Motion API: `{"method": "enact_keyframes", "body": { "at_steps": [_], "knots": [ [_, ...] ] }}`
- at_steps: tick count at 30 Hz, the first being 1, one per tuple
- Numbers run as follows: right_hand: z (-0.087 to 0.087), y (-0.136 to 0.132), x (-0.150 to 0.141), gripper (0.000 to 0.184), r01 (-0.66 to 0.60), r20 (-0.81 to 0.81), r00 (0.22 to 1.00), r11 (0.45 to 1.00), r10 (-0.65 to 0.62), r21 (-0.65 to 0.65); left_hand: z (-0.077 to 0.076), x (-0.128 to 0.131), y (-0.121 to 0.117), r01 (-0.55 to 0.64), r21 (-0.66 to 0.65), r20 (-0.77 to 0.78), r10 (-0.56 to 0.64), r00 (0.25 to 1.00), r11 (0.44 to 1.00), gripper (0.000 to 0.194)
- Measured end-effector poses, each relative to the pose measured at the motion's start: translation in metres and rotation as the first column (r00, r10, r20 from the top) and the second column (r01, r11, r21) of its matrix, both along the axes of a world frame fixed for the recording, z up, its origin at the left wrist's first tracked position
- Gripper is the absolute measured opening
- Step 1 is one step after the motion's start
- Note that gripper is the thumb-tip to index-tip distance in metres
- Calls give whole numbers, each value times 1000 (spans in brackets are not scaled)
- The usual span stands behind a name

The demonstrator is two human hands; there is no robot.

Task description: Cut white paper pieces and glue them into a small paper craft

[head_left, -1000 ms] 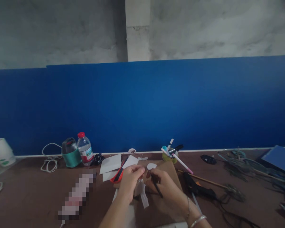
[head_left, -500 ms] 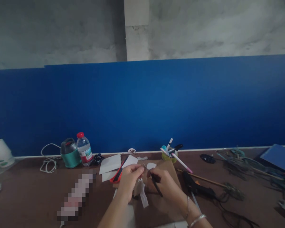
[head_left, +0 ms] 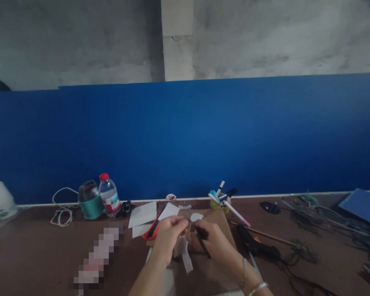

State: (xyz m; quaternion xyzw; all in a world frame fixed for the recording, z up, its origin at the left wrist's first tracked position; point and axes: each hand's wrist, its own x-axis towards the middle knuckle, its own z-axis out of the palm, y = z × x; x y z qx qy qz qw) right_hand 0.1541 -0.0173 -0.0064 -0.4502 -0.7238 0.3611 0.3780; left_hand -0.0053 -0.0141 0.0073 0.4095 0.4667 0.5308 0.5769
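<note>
Over cardboard (head_left: 223,227), a dark tool (head_left: 204,244) slants through the right grip (head_left: 215,238), curled around it.

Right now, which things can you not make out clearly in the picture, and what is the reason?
In the head view:
Left hand: what it may pinch is too small, partly covered by the hand.
Dark tool: its middle and exact kind, covered by the right hand.
Strip: details, hidden by pixelation.
Cup: left side, cut off by the left edge.

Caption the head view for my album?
Right hand holds a slim dark tool beside the left hand, above brown cardboard.
</note>
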Motion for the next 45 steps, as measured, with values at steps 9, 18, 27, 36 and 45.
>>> {"method": "enact_keyframes", "body": {
  "at_steps": [9, 18, 27, 36, 45],
  "knots": [
    [-3, 2, 1, 5, -3, -41, 999, 1000, 4, 17, -1, 1, 0, 9, -49, 78, -6, 997, 999, 36],
    [-2, 1, 0, 8, 0, 5, 1000, 999, 0, 36, 0, -1, 0, 52, -91, 172, -35, 984, 995, 39],
    [1, 0, -2, 11, 27, -70, 997, 1000, -27, -2, -1, -2, 0, 63, -48, 133, -56, 990, 997, 33],
    [8, 1, -4, 40, 125, -419, 881, 963, -218, -238, 0, 5, -3, 145, 70, -100, -138, 985, 987, 22],
    [12, -2, -8, 38, 102, -457, 868, 971, -193, -216, -3, 10, -3, 114, 34, 16, -115, 993, 993, 24]
  ]
}}
